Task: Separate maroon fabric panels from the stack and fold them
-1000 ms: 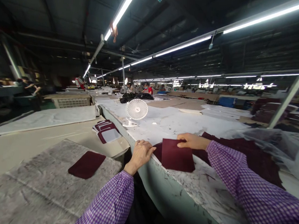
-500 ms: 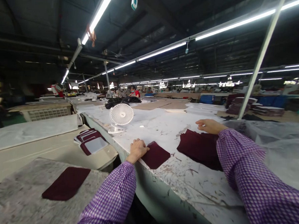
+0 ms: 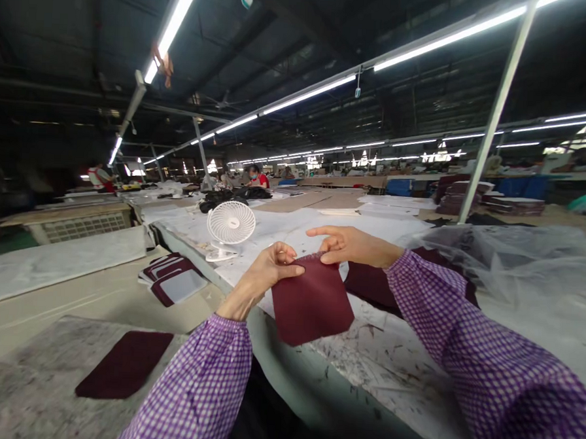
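Long white table (image 3: 403, 363), ink-marked, under strip lights. Left hand (image 3: 268, 267) and right hand (image 3: 353, 245) each pinched a top corner of a maroon piece (image 3: 311, 302), lifted above the table edge. Fan (image 3: 230, 225) stood behind; maroon stack (image 3: 368, 282) lay beside.

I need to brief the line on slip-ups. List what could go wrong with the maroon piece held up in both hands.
1. The left hand and right hand pinch the maroon piece only at its top edge, over the table edge; it might slip into the gap below.
2. The right sleeve crosses the maroon pile and could drag pieces askew.
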`<state>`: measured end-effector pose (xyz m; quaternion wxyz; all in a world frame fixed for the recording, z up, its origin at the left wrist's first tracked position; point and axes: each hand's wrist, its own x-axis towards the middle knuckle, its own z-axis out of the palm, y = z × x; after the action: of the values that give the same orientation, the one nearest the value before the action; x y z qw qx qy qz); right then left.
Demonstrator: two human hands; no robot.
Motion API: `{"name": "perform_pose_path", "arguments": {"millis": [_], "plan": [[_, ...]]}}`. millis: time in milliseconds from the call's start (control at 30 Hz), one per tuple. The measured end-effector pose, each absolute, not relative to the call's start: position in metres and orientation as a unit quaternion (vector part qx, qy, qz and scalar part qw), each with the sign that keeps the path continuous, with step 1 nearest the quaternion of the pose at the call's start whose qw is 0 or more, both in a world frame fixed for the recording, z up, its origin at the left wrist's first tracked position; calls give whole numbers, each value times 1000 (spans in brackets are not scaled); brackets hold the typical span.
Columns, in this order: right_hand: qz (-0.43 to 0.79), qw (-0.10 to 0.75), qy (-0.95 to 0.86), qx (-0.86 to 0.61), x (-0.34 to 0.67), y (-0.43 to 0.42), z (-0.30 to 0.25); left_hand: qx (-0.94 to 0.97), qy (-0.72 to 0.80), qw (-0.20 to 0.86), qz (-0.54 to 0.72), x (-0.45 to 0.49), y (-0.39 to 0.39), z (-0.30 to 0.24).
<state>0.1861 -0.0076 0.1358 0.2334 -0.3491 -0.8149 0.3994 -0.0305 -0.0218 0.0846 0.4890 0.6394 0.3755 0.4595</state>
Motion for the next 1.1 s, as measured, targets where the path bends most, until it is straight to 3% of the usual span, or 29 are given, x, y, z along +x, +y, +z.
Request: {"name": "perform_pose_path", "arguments": {"millis": [233,433,733,833,1000,1100], "plan": [[413,88,-786,-452,200,30,84,697,483,412,334,-42,2,28],[437,107,-772,-450,194,50,43,721,494,354,333,-24,10,10],[550,168,-732,-365,197,39,56,693,487,344,406,-1,6,17],[597,169,-711,-331,196,33,62,669,460,423,402,-13,1,31],[636,190,-688,-293,190,25,73,502,345,704,366,-24,-11,45],[632,195,-697,-278,189,24,79,468,298,746,368,-30,-17,48]]}}
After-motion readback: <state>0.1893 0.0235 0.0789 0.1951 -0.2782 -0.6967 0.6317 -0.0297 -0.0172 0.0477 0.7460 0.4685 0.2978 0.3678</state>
